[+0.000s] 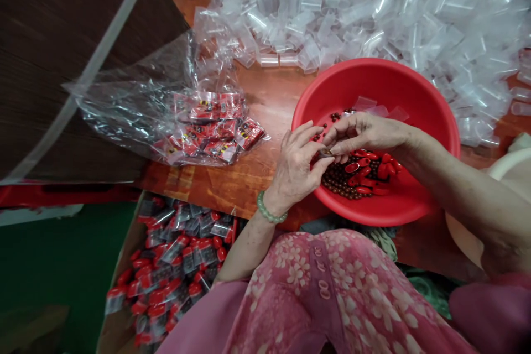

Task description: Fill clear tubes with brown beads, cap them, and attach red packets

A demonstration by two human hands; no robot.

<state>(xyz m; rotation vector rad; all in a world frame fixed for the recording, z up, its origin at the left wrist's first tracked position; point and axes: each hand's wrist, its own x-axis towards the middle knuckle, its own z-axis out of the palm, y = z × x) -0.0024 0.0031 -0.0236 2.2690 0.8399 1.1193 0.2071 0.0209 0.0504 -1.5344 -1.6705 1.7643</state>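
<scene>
Pinching a small dark-looking piece (pixel 326 153) above the red plastic basin (pixel 418 97), the left hand (pixel 295 168) seems to steady it for the right hand (pixel 365 133), whose curled fingers meet it; I can't tell whether they grip. Anything dropped there would probably land inside, where the high wall likely corrals brown balls (pixel 342 191) and red plastic caps (pixel 367 181).

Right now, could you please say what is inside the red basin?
Brown beads, red pieces and clear pieces show; whatever lies beneath the left hand and right hand is hidden.
</scene>
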